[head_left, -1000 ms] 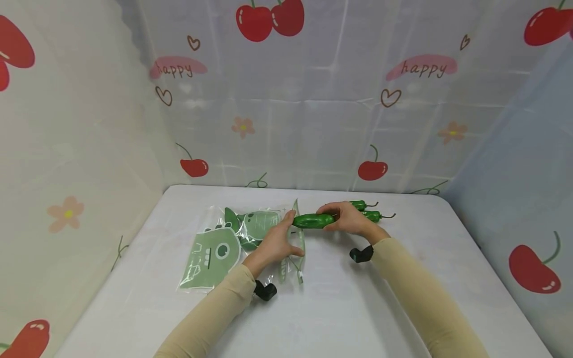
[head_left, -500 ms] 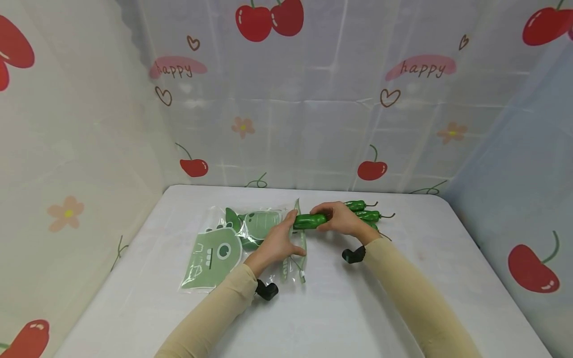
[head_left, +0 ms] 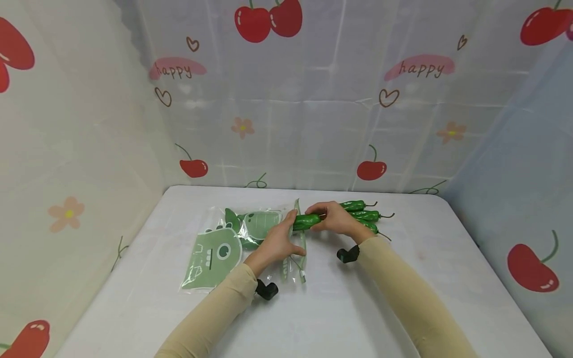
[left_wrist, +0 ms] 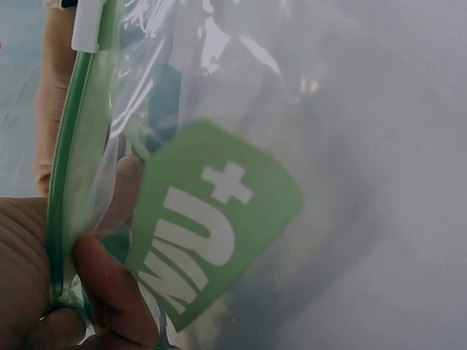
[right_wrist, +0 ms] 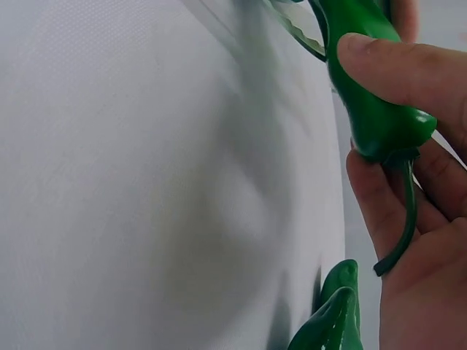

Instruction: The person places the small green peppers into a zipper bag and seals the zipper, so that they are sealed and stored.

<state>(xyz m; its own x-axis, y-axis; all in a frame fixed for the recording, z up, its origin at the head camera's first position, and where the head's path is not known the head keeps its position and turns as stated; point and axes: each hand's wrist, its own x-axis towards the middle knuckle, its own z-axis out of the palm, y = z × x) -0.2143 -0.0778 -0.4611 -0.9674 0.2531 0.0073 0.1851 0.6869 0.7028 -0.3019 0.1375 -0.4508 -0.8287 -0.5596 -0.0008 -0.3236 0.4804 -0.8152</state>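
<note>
My left hand [head_left: 276, 242] holds the edge of a clear zip bag [head_left: 261, 226] with green cartoon print, lying on the table. In the left wrist view the bag's green zip strip [left_wrist: 67, 175] runs upright between the curled fingers [left_wrist: 109, 284], its white slider at the top. My right hand [head_left: 333, 219] pinches a glossy green chili pepper [head_left: 306, 222] near its stem end. The pepper points left, its front end at the bag's mouth and partly hidden behind my left hand. In the right wrist view the pepper [right_wrist: 383, 124] lies between thumb and fingers, its stem hanging down.
Several more green peppers [head_left: 368, 216] lie just right of my right hand, stems to the right. The bag's left part shows a one-eyed monster print [head_left: 212, 258]. Green shapes show inside the bag. A white cloth covers the table [head_left: 313, 318]; printed curtains [head_left: 295, 124] stand around it.
My right hand has moved left with the pepper, pushing it further toward the bag, so less of it shows. More of the loose peppers has come into view. My left hand has hardly moved.
</note>
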